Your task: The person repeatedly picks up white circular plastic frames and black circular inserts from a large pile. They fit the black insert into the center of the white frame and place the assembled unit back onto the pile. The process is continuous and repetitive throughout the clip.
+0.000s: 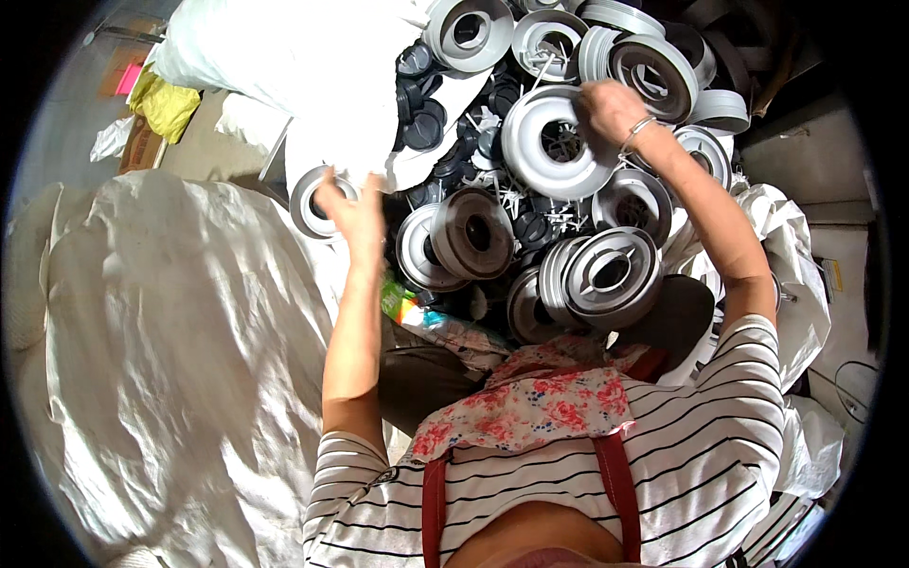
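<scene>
My right hand [614, 114] is closed on the right rim of a large light-grey plastic ring [523, 142] with a wide centre hole. This ring is tilted above the pile. To the left, my left hand [354, 216] is beside and partly over a smaller grey ring [305, 210] on white sheeting. Its thumb and fingers are spread apart and a little blurred; whether they touch that ring is hard to tell. Between my hands lie a brownish-grey ring [451, 234], black round caps [423, 130] and small white plastic pieces [566, 214].
More grey rings are stacked at the far side [466, 33] and close to my lap [612, 276]. A large white sack [180, 341] covers the left side. Another white bag [246, 57] bulges at the far left, near a yellow bag [164, 106]. Crumpled white sacking [781, 256] hangs at right.
</scene>
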`<state>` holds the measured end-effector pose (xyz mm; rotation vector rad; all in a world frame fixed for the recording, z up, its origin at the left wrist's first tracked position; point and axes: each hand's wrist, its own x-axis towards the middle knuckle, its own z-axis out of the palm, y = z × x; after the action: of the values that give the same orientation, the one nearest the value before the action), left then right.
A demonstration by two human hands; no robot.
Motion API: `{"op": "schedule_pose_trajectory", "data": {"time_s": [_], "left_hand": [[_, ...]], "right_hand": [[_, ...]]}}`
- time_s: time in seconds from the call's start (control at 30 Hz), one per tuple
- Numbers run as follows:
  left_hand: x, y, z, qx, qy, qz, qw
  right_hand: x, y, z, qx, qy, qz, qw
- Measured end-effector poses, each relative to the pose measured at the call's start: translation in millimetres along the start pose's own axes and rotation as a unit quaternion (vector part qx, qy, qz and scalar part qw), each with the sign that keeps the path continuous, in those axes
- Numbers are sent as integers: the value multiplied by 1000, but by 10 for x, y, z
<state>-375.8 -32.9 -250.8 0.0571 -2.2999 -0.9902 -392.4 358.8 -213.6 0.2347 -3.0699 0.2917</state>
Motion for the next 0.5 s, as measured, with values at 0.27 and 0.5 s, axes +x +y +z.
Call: {"op": "schedule_pose_trajectory", "data": {"time_s": [0.27,0.5], "left_hand": [[-551,559,-465,-438,-331,-468,693],[-828,385,-402,-488,-399,-528,570]], "right_hand": [[522,-1226,-128,406,-245,-98,875],[1849,-2170,730,76,62,-354,930]]}}
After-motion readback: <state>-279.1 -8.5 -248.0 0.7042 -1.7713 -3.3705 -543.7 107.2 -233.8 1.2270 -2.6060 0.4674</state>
